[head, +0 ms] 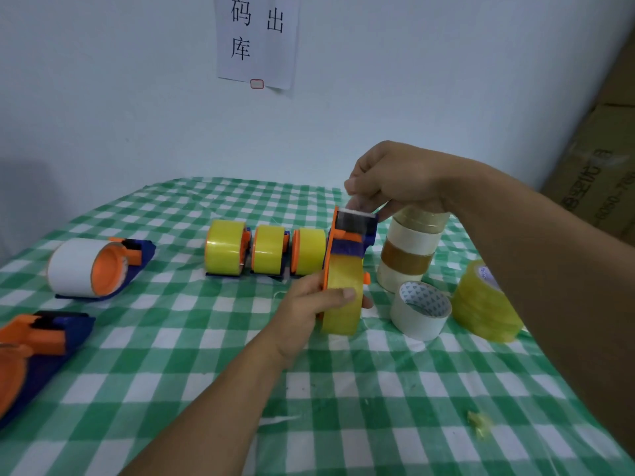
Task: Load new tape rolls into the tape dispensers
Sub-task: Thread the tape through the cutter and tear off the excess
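Head: left hand (304,309), right hand (390,175) on dispenser (355,231)

Left hand (305,307) gripping yellow tape roll (343,269) in upright orange-and-blue dispenser (355,231); right hand (388,176) pinching tape end (357,203) at top; green-checked tablecloth (343,389).

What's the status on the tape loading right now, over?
Left hand grips the yellow roll seated in the upright dispenser. Right hand pinches the tape end at its top. Stacked rolls sit close beside the right wrist.
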Tool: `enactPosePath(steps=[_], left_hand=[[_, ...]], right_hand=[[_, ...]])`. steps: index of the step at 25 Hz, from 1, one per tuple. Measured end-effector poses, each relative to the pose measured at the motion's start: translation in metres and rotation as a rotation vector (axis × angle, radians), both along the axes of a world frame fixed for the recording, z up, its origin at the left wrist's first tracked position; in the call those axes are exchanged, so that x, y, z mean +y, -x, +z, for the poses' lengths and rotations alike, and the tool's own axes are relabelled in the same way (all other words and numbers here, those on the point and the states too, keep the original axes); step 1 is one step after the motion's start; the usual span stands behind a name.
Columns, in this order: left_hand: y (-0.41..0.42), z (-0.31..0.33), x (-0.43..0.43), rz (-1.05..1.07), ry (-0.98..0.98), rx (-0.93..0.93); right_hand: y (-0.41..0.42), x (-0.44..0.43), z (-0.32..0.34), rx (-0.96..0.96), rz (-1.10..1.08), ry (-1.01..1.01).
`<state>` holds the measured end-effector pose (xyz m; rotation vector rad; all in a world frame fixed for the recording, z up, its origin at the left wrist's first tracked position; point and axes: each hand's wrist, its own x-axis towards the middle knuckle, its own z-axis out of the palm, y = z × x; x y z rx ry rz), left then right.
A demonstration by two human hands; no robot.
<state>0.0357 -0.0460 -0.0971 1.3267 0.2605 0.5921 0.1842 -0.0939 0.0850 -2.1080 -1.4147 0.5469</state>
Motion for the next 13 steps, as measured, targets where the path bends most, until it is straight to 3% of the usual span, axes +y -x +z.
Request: enactPosePath(steps=[3,7,13], left_hand=[[-0.001,0.011,0.0,0.031,0.145,0.108],[0.0,0.022,0.0,0.085,0.299,0.081],[0.001,0.026,0.0,0.206,0.339,0.089]], right_hand=[[0.003,-0.001,-0.009,-0.038,0.046,0.021],[0.011,0.001,-0.014,-0.036,0.057,-0.029],[0.025,0.003,-0.011,-0.025,0.03,-0.1]])
